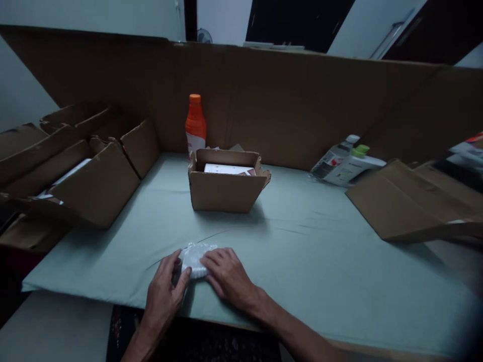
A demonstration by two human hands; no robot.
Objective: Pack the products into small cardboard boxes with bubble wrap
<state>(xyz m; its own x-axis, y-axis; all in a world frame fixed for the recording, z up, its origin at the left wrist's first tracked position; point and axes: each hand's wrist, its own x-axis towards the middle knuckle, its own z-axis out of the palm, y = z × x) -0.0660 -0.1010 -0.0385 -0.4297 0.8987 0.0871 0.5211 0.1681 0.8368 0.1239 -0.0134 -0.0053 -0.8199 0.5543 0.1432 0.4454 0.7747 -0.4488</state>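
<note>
A small packet of clear bubble wrap (193,260) lies on the pale green cloth near the front edge of the table. What is inside the wrap cannot be made out. My left hand (165,287) grips its left side, with the thumb at the near corner and the fingers along the far-left edge. On the right side, my right hand (227,277) holds the packet, its fingers bent over the top and its thumb at the near edge. Beyond both hands stands an open cardboard box (222,193) with a flat white item (228,169) inside.
An orange bottle (195,120) stands behind the box. Several open cardboard boxes (100,186) fill the left side. At right, a clear bottle (334,157) and a white bottle with green cap (354,168) lean near another carton (407,201). A tall cardboard wall (271,100) closes the back.
</note>
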